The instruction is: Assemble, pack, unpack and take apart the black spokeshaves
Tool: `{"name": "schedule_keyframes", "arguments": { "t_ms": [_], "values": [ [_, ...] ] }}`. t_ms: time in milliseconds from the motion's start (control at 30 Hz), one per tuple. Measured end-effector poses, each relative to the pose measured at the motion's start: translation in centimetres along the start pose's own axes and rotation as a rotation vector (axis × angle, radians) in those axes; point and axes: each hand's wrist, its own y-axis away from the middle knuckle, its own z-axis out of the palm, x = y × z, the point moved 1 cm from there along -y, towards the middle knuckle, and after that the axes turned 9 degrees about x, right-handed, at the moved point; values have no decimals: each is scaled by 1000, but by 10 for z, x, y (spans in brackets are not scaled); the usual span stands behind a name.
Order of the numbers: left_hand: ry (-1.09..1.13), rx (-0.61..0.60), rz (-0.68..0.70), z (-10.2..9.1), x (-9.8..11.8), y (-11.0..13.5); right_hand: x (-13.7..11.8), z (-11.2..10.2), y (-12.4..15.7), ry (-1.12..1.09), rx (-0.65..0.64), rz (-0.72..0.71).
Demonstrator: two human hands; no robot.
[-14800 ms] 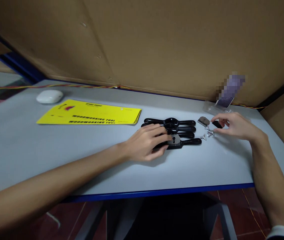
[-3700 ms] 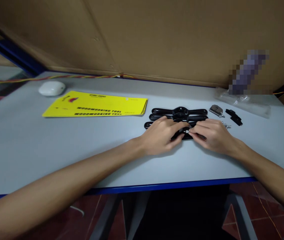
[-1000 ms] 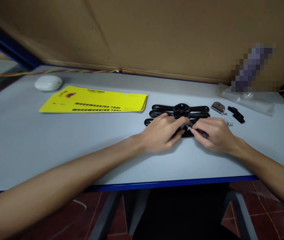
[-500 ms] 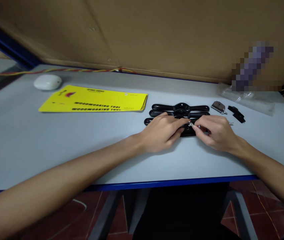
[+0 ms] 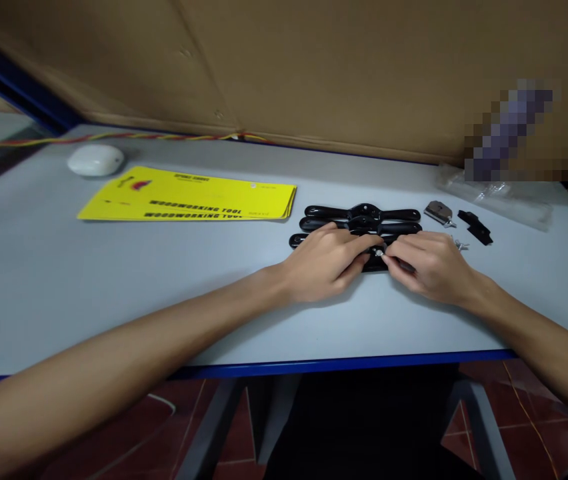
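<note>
The left hand (image 5: 321, 263) is gripping the nearest black, two-handled metal tool (image 5: 375, 267), which is lying on the grey tabletop (image 5: 264, 333); the right hand (image 5: 431, 267) is pinching a small silver metal screw (image 5: 379, 253) at the tool's middle. Screw fitting is seemingly being attempted, so turning is probably being called for next, with the left hand bracing. More silver metal screws (image 5: 461, 245) are lying to the tool's right.

The glossy black tool (image 5: 375, 265) lies on the worktop (image 5: 244, 340), nearest the front edge, mostly covered by the fingers (image 5: 357, 248). At its exposed middle, a small silver screw (image 5: 379, 253) catches the light.
</note>
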Motion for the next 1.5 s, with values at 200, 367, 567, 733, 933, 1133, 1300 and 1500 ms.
{"name": "schedule_keyframes", "arguments": {
  "t_ms": [200,367,567,733,933,1133,1300,1500],
  "values": [
    [-6,7,3,1,-1,0,2,0,2,71,-32,-78],
    [-2,4,3,1,0,0,5,-1,2,76,-86,-94],
    [-17,23,12,2,0,0,7,0,2,71,-88,-99],
    [-20,36,20,2,0,0,2,2,1,62,-50,-90],
    [-46,49,17,3,1,1,-2,3,0,55,-100,-74],
    [-98,67,-20,4,2,1,0,-1,0,-34,-132,-4],
    [-105,27,-33,2,1,0,1,-2,0,-79,-127,29],
    [-97,15,-25,1,-3,-1,2,-2,1,-80,-148,59]
  ]
}}
